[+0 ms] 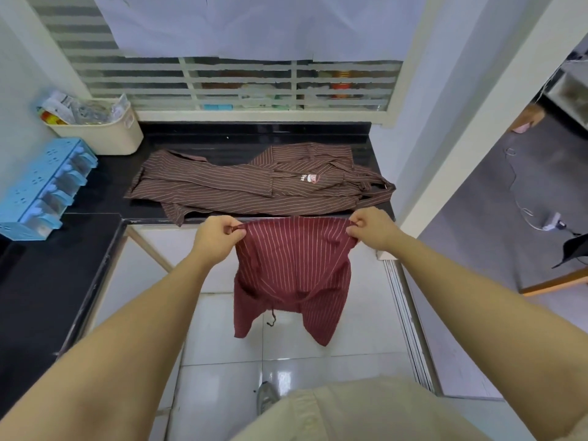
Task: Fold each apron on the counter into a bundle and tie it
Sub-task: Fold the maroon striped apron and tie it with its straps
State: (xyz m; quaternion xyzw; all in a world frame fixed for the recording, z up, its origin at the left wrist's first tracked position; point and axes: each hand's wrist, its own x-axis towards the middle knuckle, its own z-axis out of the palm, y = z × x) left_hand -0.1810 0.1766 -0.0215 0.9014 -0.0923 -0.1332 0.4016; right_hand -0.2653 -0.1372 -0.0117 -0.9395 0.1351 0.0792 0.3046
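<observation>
Left grip point(216, 238), right grip point(370, 229) pinching red apron point(292, 275) top corners, hanging it flat off surface point(105, 186) front edge, likely for folding; brown apron point(254, 183) lying mid-surface, waiting.

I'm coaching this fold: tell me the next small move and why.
Probably lay the red apron flat on the counter: the left hand and right hand pinch its top corners, and it hangs loose over the floor.
</observation>
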